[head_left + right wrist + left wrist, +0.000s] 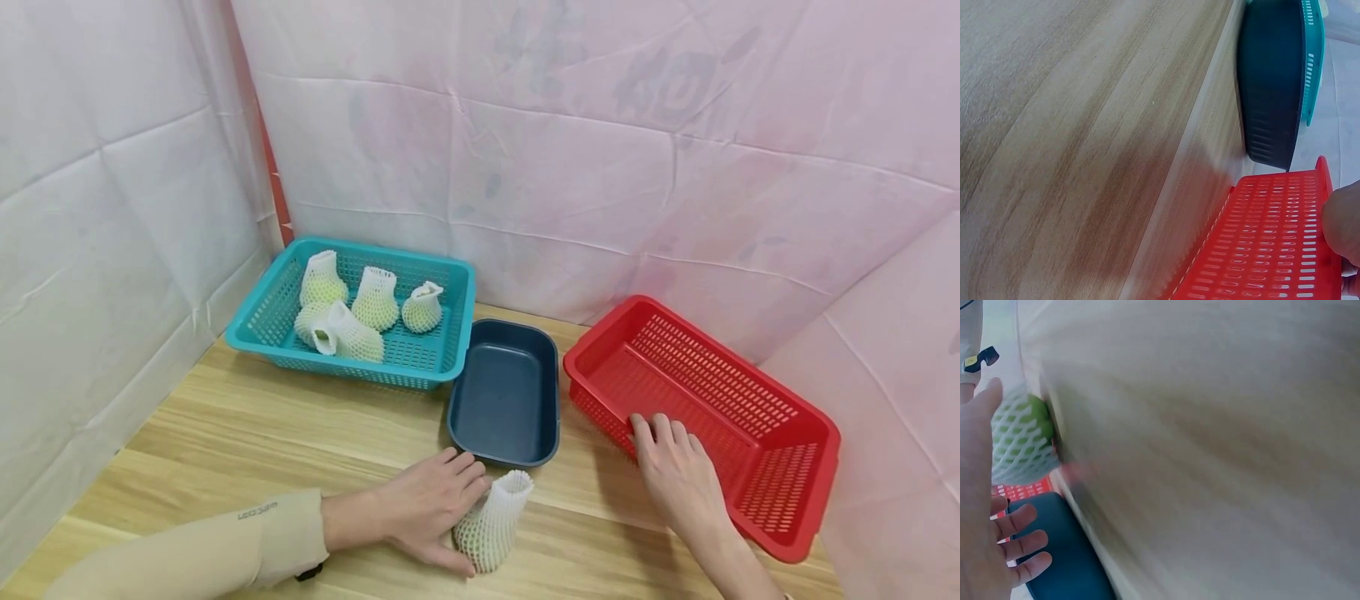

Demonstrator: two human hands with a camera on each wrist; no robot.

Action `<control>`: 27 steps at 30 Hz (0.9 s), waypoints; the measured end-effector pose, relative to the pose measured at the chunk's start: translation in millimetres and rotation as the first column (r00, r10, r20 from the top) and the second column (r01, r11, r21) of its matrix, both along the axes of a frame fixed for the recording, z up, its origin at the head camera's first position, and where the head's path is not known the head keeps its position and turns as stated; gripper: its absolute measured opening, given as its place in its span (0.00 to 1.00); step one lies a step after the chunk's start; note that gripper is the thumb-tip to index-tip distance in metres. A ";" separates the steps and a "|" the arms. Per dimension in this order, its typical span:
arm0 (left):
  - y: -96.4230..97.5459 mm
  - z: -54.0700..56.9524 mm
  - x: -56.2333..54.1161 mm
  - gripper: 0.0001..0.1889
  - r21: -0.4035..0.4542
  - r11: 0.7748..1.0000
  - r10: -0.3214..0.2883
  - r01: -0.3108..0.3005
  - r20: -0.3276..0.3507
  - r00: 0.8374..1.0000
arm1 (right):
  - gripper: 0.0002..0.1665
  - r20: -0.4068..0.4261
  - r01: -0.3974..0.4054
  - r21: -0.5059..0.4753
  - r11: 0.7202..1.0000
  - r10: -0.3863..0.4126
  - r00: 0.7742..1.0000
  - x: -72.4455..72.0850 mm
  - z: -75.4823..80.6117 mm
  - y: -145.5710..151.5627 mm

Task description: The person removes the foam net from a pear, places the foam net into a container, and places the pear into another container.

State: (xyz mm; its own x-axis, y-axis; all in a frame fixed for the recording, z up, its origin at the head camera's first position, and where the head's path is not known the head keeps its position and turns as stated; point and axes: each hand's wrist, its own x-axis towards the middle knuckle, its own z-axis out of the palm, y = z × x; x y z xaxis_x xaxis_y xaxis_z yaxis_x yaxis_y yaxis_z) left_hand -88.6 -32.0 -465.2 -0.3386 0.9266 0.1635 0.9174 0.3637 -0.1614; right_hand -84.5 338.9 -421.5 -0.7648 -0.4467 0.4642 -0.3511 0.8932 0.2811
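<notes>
A green fruit in a white foam net sleeve [491, 525] stands on the wooden table, the sleeve's open end pointing up. Beside it is my left hand [431, 508], palm down, its thumb and fingers spread around the fruit's near-left side. The left wrist view shows the netted fruit [1022, 440] between the thumb and the parted fingers; whether they touch it I cannot tell. My right hand [678, 475] grips the near-left rim of a red plastic basket [817, 500], fingers over the inside. The right wrist view has the thumb [1342, 219] against that rim.
A teal basket [352, 371] at the back left holds several netted fruits [375, 300]. Between the two baskets stands a dark blue tray [506, 400], just beyond my left fingertips. Pale fabric [525, 167] hangs close behind and along both sides of the table.
</notes>
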 end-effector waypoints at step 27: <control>-62.5 61.5 -40.2 0.46 0.059 0.996 -0.053 0.067 -0.214 0.975 | 0.21 0.037 0.014 -0.004 1.000 -0.014 0.999 1.6 0.0 1.1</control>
State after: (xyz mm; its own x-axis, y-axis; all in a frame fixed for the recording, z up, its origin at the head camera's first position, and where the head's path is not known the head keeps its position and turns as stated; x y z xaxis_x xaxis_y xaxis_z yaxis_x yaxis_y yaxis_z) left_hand -128.8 -94.6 -403.7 -0.2337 0.9291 0.2868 0.8854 0.3252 -0.3322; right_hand -82.8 339.9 -421.5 -0.7879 -0.4337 0.4371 -0.3483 0.8993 0.2644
